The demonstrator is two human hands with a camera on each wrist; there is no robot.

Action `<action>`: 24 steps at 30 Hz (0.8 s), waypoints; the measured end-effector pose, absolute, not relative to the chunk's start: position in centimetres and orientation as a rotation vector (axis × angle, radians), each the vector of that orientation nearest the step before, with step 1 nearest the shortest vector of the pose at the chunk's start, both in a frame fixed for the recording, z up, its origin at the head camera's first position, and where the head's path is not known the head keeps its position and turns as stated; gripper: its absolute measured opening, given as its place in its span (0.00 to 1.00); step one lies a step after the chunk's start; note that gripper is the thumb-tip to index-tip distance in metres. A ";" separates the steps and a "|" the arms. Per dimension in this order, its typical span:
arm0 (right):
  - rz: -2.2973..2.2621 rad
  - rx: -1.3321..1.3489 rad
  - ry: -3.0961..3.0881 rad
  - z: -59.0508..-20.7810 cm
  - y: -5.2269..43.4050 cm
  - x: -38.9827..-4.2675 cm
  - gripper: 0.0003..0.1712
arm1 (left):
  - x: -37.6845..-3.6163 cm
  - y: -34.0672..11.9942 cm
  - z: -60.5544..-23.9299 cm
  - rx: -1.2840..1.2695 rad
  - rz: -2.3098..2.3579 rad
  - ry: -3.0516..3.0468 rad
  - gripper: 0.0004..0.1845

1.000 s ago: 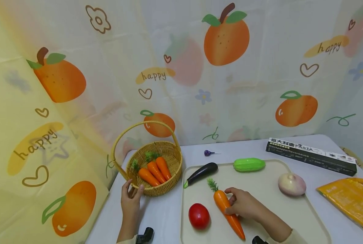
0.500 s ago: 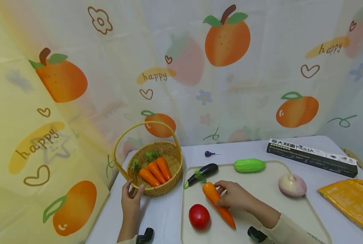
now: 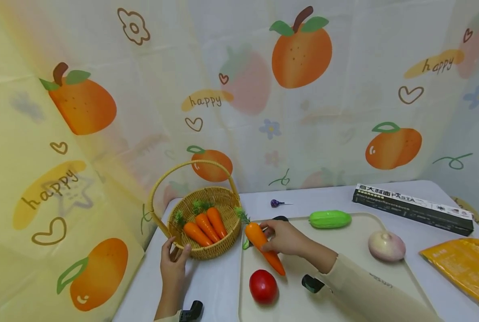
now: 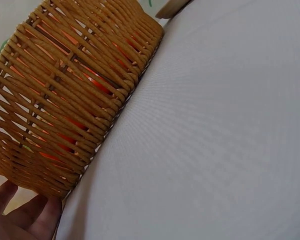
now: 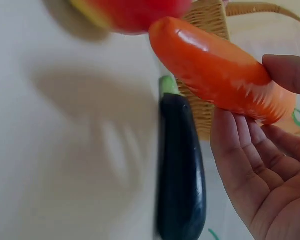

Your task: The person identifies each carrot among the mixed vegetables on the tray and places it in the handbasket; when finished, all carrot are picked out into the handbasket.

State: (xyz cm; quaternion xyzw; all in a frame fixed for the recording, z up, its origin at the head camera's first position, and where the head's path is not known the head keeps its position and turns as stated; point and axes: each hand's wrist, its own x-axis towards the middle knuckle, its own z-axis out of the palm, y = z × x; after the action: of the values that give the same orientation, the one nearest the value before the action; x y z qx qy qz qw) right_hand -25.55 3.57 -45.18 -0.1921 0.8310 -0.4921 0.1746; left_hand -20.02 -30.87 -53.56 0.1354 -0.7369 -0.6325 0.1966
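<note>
A carrot point(image 3: 263, 247) is gripped by the right hand point(image 3: 283, 237) and held above the tray point(image 3: 344, 268) beside the basket point(image 3: 223, 210), whose near rim is clasped by the left hand point(image 3: 173, 263), apparently to steady it

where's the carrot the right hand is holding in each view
Head: the orange toy carrot with a green top is at centre, gripped by the right hand beside the basket.
Left wrist: not in view; only carrots inside the basket show through the weave.
Right wrist: upper right, held above the dark purple eggplant.
Shared landmark: the woven wicker basket.
</note>
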 end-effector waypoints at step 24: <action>-1.461 -0.500 2.280 -42.5 -4.6 -33.7 0.35 | -19.9 -30.9 -53.5 0.360 -1.747 -2.090 0.38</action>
State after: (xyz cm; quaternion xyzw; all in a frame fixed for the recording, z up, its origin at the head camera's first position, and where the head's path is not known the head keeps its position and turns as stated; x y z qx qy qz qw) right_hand -33.74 -4.57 -42.53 -0.1782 0.8125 -0.5206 0.1926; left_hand -19.88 -30.94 -53.49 0.1284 -0.7461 -0.6234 0.1958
